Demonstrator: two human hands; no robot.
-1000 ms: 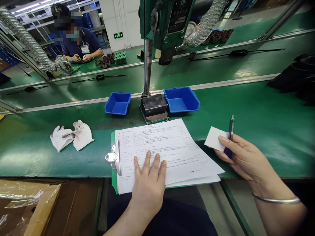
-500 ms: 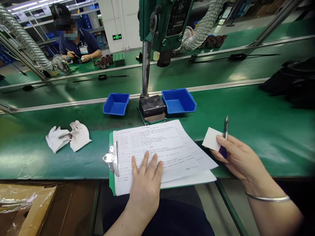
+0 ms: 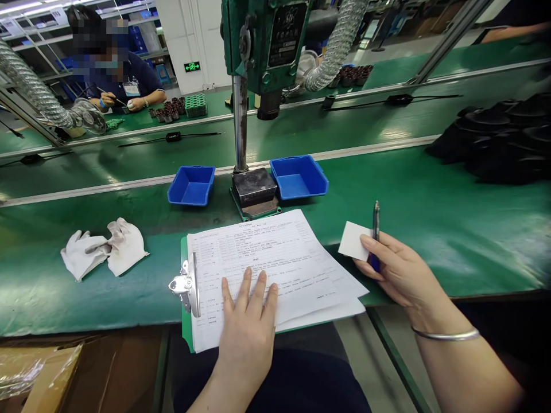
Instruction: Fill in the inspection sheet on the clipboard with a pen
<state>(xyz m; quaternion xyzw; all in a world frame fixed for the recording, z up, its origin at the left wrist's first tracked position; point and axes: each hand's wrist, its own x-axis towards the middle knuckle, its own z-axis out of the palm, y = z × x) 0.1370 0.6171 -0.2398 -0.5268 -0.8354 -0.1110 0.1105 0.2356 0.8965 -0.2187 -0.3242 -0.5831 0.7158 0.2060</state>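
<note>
The work in hand looked like a paperwork step at the bench [image 3: 413, 212], with the sheets being steadied while something to write with and a small card were held ready. The left hand [image 3: 247, 330] lay flat with its fingers spread, holding nothing and pressing on the printed papers [image 3: 301, 264]. These were fixed to a green clipboard [image 3: 186, 330], whose near edge reached past the bench's edge, over the wearer's lap. From that hand the metal clip [image 3: 186, 285] sat at ten o'clock, and the papers fanned out to two o'clock, their loose corners not squared up. The right hand [image 3: 398, 272], well apart between two and three o'clock, pinched a blank-looking white card [image 3: 352, 241] under its thumb, with a pen [image 3: 376, 221] standing nearly upright in the same grasp. From the right hand, the card projected at ten o'clock, the pen rose at eleven, and the papers' nearest corner lay at eight, near but apparently not touching. Writing, if that was the aim, would have called for turning the pen into a writing grip, freeing the card, and keeping the left palm firm. White gloves [image 3: 127, 246] lay at ten o'clock from the left hand, off the clipboard.
</note>
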